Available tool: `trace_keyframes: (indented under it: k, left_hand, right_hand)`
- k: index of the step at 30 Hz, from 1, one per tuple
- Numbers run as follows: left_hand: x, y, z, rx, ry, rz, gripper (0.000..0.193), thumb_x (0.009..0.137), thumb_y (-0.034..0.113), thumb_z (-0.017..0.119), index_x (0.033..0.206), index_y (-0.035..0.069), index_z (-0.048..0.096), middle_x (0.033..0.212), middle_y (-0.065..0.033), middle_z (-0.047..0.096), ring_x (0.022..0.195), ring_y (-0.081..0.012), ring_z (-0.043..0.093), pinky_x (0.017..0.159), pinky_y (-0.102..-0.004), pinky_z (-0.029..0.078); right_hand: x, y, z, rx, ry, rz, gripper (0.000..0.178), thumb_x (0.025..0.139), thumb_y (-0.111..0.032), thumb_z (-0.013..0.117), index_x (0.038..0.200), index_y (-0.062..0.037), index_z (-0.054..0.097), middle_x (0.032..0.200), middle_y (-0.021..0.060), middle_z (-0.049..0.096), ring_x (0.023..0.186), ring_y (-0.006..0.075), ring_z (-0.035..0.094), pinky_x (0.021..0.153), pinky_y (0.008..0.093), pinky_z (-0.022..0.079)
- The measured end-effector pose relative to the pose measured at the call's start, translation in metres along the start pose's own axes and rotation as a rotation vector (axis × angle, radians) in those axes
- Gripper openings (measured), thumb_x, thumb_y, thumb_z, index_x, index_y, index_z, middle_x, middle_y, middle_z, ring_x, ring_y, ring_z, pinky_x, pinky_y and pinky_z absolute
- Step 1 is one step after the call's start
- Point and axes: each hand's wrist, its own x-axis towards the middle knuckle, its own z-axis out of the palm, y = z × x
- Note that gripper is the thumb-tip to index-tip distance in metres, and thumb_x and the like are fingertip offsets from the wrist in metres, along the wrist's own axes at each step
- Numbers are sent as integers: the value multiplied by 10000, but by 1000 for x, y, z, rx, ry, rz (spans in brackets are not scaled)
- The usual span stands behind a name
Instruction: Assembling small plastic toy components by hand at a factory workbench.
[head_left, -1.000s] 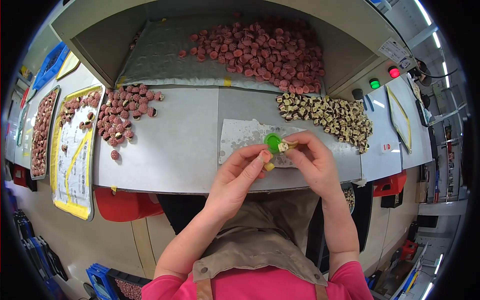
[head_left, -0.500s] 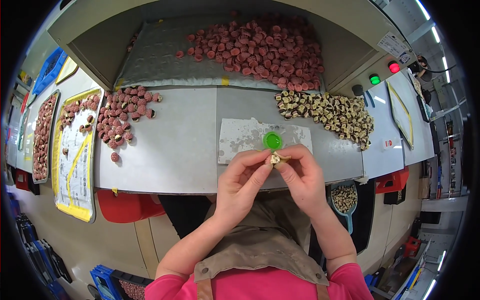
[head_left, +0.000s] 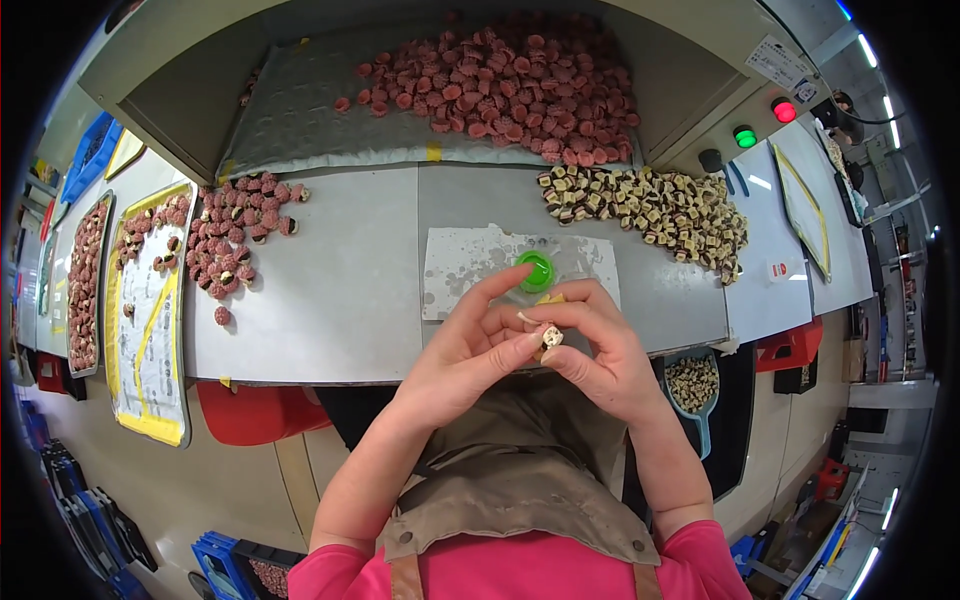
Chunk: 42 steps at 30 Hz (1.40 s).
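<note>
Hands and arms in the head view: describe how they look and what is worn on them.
Both the left hand and the right hand are bare, without gloves or rings that show. The forearms are bare too; pink sleeves begin near the shoulders, under a brown apron with straps.

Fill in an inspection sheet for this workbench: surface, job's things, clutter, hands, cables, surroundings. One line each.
Surface: grey bench with a worn white mat.
Job's things: small cream-and-brown part pinched between both hands; green round cap on the mat.
Clutter: reddish parts at left, cream-brown parts at right, more reddish ones in the rear tray.
Hands: left hand and right hand meet at the part.
Cables: nothing seen.
Surroundings: red light, green light, blue scoop.
</note>
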Motion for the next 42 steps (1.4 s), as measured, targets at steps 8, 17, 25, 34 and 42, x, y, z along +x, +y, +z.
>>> trace_keyframes:
  k: [8, 17, 25, 34, 42]
  left_hand:
    - [3, -3, -11, 30, -127, -38, 604, 899, 115, 612, 1402, 29, 289, 1031, -58, 562, 978, -122, 549, 883, -271, 449]
    - [1, 5, 7, 95, -112, -74, 579, 903, 173, 612, 1376, 16, 317, 1049, -51, 561, 971, -119, 545, 878, -266, 446]
    - [-4, -10, 14, -110, -41, -181, 542, 940, 246, 562, 1376, 36, 318, 1105, -64, 552, 1010, -124, 540, 893, -272, 445]
    - [-9, -19, 16, -257, -33, -189, 503, 957, 269, 530, 1375, 68, 334, 1127, -56, 561, 1039, -132, 544, 896, -294, 450]
    - [-6, -24, 19, -256, 22, -156, 492, 933, 254, 571, 1344, 68, 374, 1069, -55, 581, 1014, -156, 568, 912, -329, 467]
  right_hand:
    - [-3, 9, 1, 193, -17, 23, 242, 792, -185, 722, 996, -68, 661, 1012, 52, 503, 980, 165, 496, 875, 289, 393]
    - [-9, 4, -3, -190, 96, -146, 267, 762, -148, 737, 1014, -100, 664, 971, 42, 553, 906, 206, 541, 812, 317, 442]
    - [-12, -3, -9, -268, 123, -232, 306, 723, -187, 757, 988, -95, 634, 959, 47, 589, 872, 251, 553, 758, 362, 449]
    - [-17, -3, -11, -138, 31, -82, 268, 775, -151, 701, 998, -47, 594, 987, 91, 587, 946, 251, 562, 852, 350, 448]
    - [-17, -3, -10, 20, 14, 17, 236, 785, -48, 592, 1021, -43, 584, 984, 96, 585, 960, 231, 562, 869, 330, 435]
